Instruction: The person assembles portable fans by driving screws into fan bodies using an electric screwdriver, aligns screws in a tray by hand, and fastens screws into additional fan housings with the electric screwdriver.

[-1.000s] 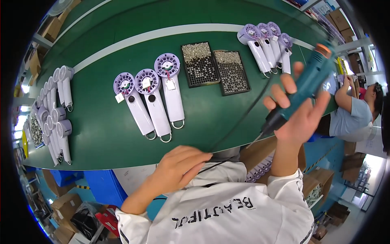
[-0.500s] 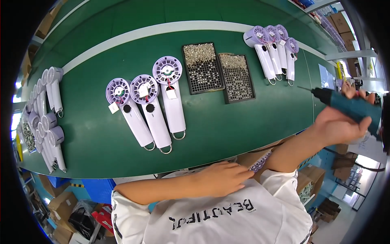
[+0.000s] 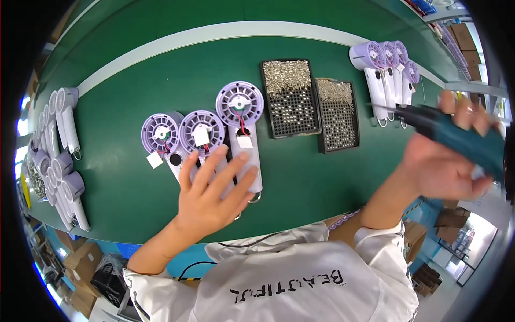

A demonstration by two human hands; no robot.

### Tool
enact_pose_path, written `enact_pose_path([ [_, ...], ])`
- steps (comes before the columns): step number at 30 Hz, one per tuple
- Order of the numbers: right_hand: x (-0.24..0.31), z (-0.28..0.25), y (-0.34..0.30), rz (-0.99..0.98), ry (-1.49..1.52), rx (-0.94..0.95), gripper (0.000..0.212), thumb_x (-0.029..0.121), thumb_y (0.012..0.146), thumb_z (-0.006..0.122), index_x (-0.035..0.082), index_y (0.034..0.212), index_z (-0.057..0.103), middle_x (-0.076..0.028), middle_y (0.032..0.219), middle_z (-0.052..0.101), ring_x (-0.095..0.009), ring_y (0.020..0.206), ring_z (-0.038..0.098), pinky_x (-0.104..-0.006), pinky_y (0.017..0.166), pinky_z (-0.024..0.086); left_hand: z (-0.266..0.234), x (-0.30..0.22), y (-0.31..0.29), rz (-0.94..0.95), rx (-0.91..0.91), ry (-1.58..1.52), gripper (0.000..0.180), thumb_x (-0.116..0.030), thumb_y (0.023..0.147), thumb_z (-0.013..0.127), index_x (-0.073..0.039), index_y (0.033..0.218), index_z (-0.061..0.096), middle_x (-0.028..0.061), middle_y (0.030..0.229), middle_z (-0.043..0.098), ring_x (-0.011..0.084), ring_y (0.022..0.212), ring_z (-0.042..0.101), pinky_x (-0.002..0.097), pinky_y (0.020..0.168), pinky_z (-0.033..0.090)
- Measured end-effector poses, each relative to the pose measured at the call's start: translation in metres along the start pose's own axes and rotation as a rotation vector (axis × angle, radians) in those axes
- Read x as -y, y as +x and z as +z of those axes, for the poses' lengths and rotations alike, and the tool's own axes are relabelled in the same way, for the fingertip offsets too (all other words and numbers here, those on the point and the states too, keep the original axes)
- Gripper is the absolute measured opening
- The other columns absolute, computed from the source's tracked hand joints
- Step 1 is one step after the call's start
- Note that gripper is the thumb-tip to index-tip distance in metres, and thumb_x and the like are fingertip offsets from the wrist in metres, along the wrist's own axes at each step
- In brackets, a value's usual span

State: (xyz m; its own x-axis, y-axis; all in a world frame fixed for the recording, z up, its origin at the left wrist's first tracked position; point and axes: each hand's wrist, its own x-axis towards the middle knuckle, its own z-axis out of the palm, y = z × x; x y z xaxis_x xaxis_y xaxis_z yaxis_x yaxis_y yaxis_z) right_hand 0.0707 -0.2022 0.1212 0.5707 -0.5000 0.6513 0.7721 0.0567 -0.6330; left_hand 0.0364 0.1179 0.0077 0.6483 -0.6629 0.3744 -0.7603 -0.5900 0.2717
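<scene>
My left hand (image 3: 206,201) is over the handles of three pale purple handheld fans, its fingers spread; whether the fingertips touch the handles I cannot tell. The left fan (image 3: 160,132), the middle fan (image 3: 185,130) and the right fan (image 3: 254,163) lie side by side, with round heads away from me. Their hubs, wires and white connectors are exposed. In my right hand (image 3: 437,169) is a teal electric screwdriver (image 3: 464,139), fingers wrapped round its body. Its thin bit points left, above the table, and is blurred by motion.
Two black gridded trays, a larger tray (image 3: 317,115) and a smaller tray (image 3: 339,147), hold small metal screws right of the three fans. Several more fans (image 3: 380,88) lie at the far right. Another group of fans (image 3: 70,185) lines the left side of the green table (image 3: 118,198).
My left hand has moved from near my body forward onto the table, over the fan handles, with fingers spread. My right hand still holds the electric screwdriver, which has shifted slightly. The view has shifted a little.
</scene>
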Motion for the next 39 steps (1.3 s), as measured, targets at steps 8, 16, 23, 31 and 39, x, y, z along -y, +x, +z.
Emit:
enact_pose_path([
  [8, -0.041, 0.0, -0.041, 0.413, 0.348, 0.31, 0.08, 0.078, 0.089, 0.051, 0.018, 0.141, 0.04, -0.002, 0.092, 0.054, -0.013, 0.06, 0.052, -0.0309, 0.05, 0.041, 0.01, -0.01, 0.009, -0.008, 0.177, 0.014, 0.048, -0.037, 0.086, 0.071, -0.012, 0.127, 0.069, 0.0045, 0.144, 0.059, 0.0265, 0.138, 0.051, 0.0632, 0.116, 0.024],
  [16, -0.067, 0.001, -0.072, 0.362, 0.441, 0.421, 0.077, 0.074, 0.09, 0.056, 0.018, 0.141, 0.04, -0.019, 0.089, 0.058, -0.031, 0.067, 0.056, -0.0444, 0.058, 0.046, 0.001, -0.032, 0.002, -0.042, 0.22, -0.005, 0.043, -0.033, 0.086, 0.068, -0.016, 0.125, 0.07, -0.0001, 0.141, 0.06, 0.0213, 0.13, 0.054, 0.0542, 0.108, 0.035],
  [23, -0.079, -0.005, -0.079, 0.458, 0.43, 0.431, 0.072, 0.07, 0.092, 0.056, 0.018, 0.14, 0.042, -0.019, 0.089, 0.058, -0.033, 0.067, 0.056, -0.0434, 0.057, 0.045, 0.005, -0.016, 0.008, 0.061, 0.306, 0.029, 0.044, -0.042, 0.096, 0.058, -0.021, 0.134, 0.065, -0.0058, 0.149, 0.055, 0.0189, 0.141, 0.046, 0.0509, 0.113, 0.035],
  [31, -0.088, -0.006, -0.072, 0.4, 0.244, 0.556, 0.084, 0.083, 0.086, 0.05, 0.025, 0.146, 0.042, -0.003, 0.084, 0.055, -0.018, 0.053, 0.056, -0.0325, 0.045, 0.043, 0.015, -0.017, 0.005, 0.065, 0.278, 0.053, 0.043, -0.04, 0.098, 0.055, -0.023, 0.136, 0.065, -0.0068, 0.148, 0.056, 0.0178, 0.144, 0.044, 0.0536, 0.117, 0.032],
  [39, -0.093, -0.008, -0.075, 0.415, 0.27, 0.558, 0.087, 0.084, 0.086, 0.049, 0.024, 0.148, 0.042, -0.004, 0.087, 0.056, -0.018, 0.055, 0.056, -0.0323, 0.047, 0.044, 0.017, -0.019, 0.004, 0.073, 0.256, 0.071, 0.045, -0.043, 0.092, 0.06, -0.024, 0.133, 0.068, -0.0055, 0.146, 0.057, 0.0225, 0.143, 0.043, 0.0585, 0.115, 0.033],
])
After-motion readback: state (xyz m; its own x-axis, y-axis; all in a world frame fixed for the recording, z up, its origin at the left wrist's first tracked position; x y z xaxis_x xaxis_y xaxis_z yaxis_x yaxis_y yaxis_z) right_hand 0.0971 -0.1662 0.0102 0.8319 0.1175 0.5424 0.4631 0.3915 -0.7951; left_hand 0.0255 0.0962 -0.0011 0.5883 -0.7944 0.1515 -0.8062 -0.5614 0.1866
